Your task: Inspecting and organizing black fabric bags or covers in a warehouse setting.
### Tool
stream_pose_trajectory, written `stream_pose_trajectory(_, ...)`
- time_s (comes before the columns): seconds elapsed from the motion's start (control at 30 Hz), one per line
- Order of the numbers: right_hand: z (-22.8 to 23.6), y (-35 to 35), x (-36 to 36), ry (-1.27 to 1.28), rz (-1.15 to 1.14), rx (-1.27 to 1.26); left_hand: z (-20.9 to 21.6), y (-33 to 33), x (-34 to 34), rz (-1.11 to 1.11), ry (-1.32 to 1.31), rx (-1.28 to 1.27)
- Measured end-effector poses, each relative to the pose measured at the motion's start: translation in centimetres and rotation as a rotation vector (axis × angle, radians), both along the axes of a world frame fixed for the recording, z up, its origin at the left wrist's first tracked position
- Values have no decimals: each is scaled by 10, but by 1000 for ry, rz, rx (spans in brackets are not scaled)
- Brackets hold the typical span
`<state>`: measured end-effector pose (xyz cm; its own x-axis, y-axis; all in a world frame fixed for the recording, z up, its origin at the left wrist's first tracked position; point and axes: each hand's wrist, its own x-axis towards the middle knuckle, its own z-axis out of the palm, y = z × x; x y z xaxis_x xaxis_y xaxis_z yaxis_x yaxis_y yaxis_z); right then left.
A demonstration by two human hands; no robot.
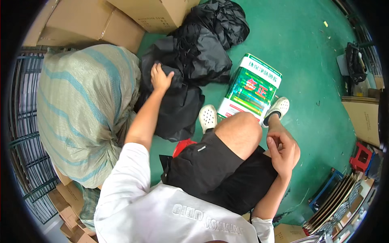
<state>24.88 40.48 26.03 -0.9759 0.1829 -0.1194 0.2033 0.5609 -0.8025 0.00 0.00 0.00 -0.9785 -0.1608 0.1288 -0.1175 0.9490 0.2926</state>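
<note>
My left fingers (156, 72) are lying slightly apart on top of the crumpled black sheeting (174, 101), the thumb (169, 75) pointing away from them; they are touching it without clamping. My right fingers (287, 139) are curling loosely by my right knee (297, 155), and I cannot tell whether they are holding anything. The sheeting is resting on the green floor (316, 77), ahead and to my left, looking soft and heavily wrinkled, bunching into puffy heaps that are reaching away from me. A striped woven sack (83, 105) is bulging on its left, cardboard boxes (81, 26) are standing beyond, and a green-and-white rectangular tin (252, 90) is sitting to its right, near my cream clogs (208, 117).
</note>
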Motion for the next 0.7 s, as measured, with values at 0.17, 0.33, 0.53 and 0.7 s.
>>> stream_pose_trajectory(0.17, -2, 3, 5, -42, 16, -149, 11, -23, 17, -73, 148, -2)
stream_pose_trajectory(0.33, -4, 6, 9, -7, 30, -183, 21, -31, 10, 52, -78, 164)
stream_pose_trajectory(0.53, -15, 9, 18, 29, 23, -198, 25, -50, -12, 129, 159, 771)
stream_pose_trajectory(0.7, -28, 25, 32, 62, -17, -215, 154, -35, -8, 107, 110, 1270)
